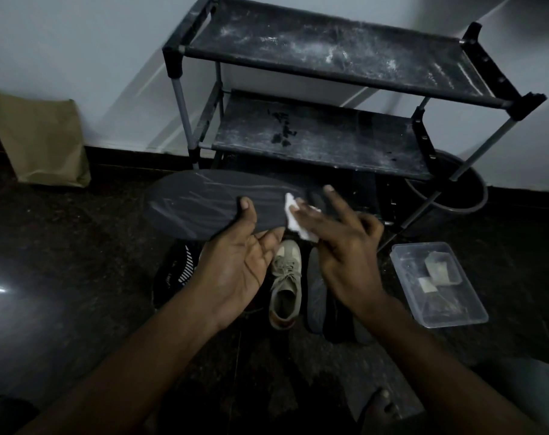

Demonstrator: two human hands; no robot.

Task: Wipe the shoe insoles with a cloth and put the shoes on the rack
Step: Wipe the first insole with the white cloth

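Observation:
My left hand holds a dark grey insole up in front of me, thumb on its top face and fingers underneath. My right hand presses a small white cloth onto the insole's right part with fingers nearly straight. Below on the floor lies a beige lace-up shoe, toe pointing away. A second dark insole lies just right of it. A black shoe with white stripes sits left of the beige one, partly hidden by my left arm.
A black two-shelf shoe rack, dusty and bare, stands against the white wall. A clear plastic box with small packets sits on the dark floor at right. A dark round bin stands behind the rack's right leg. A brown paper bag leans at left.

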